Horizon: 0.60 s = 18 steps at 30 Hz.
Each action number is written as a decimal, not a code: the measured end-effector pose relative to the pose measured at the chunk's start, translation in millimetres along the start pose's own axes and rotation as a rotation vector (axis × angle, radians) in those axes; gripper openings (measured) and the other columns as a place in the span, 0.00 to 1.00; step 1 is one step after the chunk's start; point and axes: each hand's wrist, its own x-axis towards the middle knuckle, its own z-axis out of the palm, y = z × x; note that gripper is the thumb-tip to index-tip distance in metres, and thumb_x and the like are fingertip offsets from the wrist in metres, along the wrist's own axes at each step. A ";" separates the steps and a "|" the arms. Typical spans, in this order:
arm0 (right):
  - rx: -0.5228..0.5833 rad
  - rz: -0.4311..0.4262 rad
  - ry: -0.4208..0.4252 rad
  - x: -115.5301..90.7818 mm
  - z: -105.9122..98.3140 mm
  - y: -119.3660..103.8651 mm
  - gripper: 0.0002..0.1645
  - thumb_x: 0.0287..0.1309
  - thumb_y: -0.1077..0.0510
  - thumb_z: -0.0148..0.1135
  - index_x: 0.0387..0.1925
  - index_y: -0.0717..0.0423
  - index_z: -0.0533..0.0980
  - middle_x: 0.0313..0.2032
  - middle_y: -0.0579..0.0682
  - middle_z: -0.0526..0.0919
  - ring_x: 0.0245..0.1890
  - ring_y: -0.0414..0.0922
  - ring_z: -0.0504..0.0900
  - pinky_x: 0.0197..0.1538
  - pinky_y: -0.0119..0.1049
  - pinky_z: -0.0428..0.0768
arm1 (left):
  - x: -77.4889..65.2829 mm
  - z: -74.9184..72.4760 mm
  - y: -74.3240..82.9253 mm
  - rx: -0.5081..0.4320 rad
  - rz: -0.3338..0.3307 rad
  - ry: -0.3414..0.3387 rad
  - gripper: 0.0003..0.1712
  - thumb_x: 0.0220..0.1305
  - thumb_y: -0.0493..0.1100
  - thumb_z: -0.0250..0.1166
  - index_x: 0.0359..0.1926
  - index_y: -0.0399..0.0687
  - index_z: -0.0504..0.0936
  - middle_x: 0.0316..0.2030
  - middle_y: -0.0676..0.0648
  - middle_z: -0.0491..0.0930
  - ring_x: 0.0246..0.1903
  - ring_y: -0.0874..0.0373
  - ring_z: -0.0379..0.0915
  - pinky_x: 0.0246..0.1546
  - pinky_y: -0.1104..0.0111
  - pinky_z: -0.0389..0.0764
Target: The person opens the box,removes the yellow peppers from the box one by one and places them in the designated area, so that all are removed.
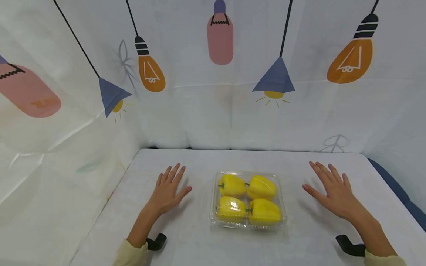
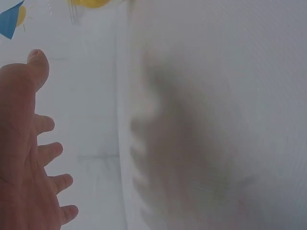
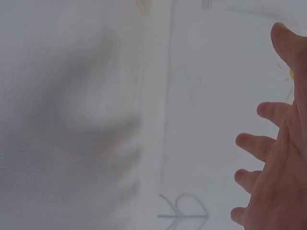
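Observation:
A clear plastic clamshell box [image 1: 214,218] sits mid-table with yellow bell peppers [image 1: 261,187] inside, two in the back row and two in front. Its lid appears closed over them. To the left of the box, my left hand [image 1: 168,194] hovers palm down over the table, fingers spread and thumb toward the box. My right hand [image 1: 337,197] is held the same way on the other side, farther from the box. Neither hand touches anything. In the left wrist view, the edge of a yellow pepper [image 2: 96,2] shows at the top.
The white table [image 1: 186,244] has a back edge close to a white cloth backdrop [image 1: 199,118] printed with lamps and bulbs. Similar cloth hangs along the left side. A dark blue surface [image 1: 392,184] shows beyond the right edge. Black wrist mounts [image 1: 156,242] sit at both wrists.

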 end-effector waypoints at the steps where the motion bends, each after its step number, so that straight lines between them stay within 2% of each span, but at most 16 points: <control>1: 0.019 -0.006 0.001 0.3 -0.4 -0.8 0.53 0.62 0.38 0.61 0.78 0.48 0.46 0.71 0.70 0.53 0.73 0.69 0.34 0.62 0.69 0.21 | -0.2 -0.4 1.3 -0.008 0.002 -0.002 0.46 0.68 0.69 0.52 0.77 0.50 0.54 0.76 0.43 0.49 0.73 0.38 0.42 0.66 0.37 0.44; 8: 0.080 -0.016 -0.036 0.3 -1.9 -8.4 0.52 0.62 0.39 0.62 0.77 0.50 0.48 0.71 0.69 0.54 0.72 0.70 0.39 0.63 0.69 0.24 | -4.0 -0.3 8.9 -0.048 0.018 -0.012 0.46 0.68 0.70 0.52 0.77 0.50 0.54 0.75 0.43 0.52 0.72 0.38 0.46 0.66 0.38 0.48; 18: 0.155 -0.027 -0.067 -2.9 -4.7 -16.9 0.50 0.61 0.41 0.65 0.76 0.50 0.52 0.70 0.69 0.57 0.71 0.70 0.45 0.65 0.69 0.29 | -10.5 -2.2 21.8 -0.141 0.005 -0.078 0.46 0.67 0.69 0.54 0.76 0.52 0.56 0.75 0.46 0.54 0.73 0.42 0.47 0.68 0.41 0.50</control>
